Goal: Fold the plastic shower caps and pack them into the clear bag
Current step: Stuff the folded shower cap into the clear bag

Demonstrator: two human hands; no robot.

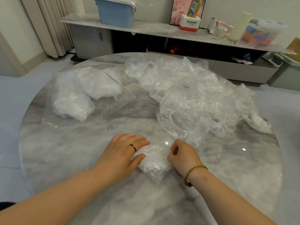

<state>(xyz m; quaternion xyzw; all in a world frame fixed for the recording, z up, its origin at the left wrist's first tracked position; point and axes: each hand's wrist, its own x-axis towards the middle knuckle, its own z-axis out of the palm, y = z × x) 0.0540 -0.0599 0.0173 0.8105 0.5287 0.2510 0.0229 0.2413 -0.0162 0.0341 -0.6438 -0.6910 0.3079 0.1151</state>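
L hand (121,151) fingers flat on 1 folded cap (154,161), R hand (182,153) pinching it; 1 clear bag (116,101), 1 loose pile (191,98).

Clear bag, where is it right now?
In the head view, the clear bag lies left on the table, beyond the left hand, left of the loose cap pile.

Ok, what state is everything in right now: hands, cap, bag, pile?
left hand: flat, pressing on the cap
right hand: fingers curled, pinching the cap's edge
cap: bunched small, on the table between both hands
clear bag: lying flat, folded caps inside
loose caps: unfolded, heaped beyond the hands
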